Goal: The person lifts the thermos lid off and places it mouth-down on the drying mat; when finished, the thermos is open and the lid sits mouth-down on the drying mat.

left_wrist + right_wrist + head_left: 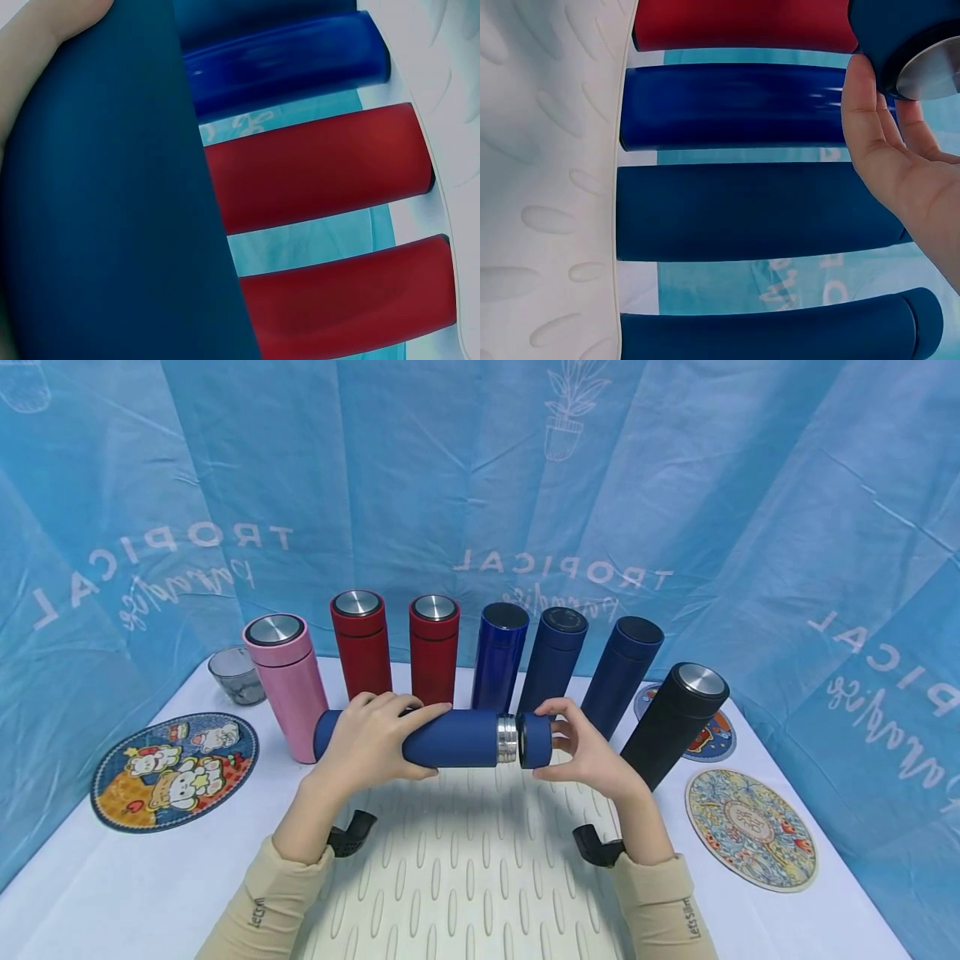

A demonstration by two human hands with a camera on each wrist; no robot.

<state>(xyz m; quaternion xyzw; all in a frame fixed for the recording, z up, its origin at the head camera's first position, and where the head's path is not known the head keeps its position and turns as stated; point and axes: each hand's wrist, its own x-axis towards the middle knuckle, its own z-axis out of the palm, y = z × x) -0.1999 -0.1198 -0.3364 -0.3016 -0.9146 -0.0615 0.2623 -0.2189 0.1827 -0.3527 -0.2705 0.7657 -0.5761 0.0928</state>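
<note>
A matte blue bottle (457, 739) lies level in the air in the head view, its silver threaded neck pointing right. My left hand (375, 735) grips its body from above; the left wrist view shows the bottle body (97, 195) close up with part of the hand (37, 45) at its edge. My right hand (588, 752) pinches the blue cap (535, 741) between thumb and fingers, just off the neck with a narrow gap. In the right wrist view the hand (900, 150) holds the cap (885, 37), whose underside is partly visible.
Behind stand a pink bottle (292, 693), two red ones (363, 652), several blue ones (618, 677) and a black one (667, 735). A glass (237, 675) and round coasters (176, 772) lie at the sides. A white textured mat (457, 877) is below my hands.
</note>
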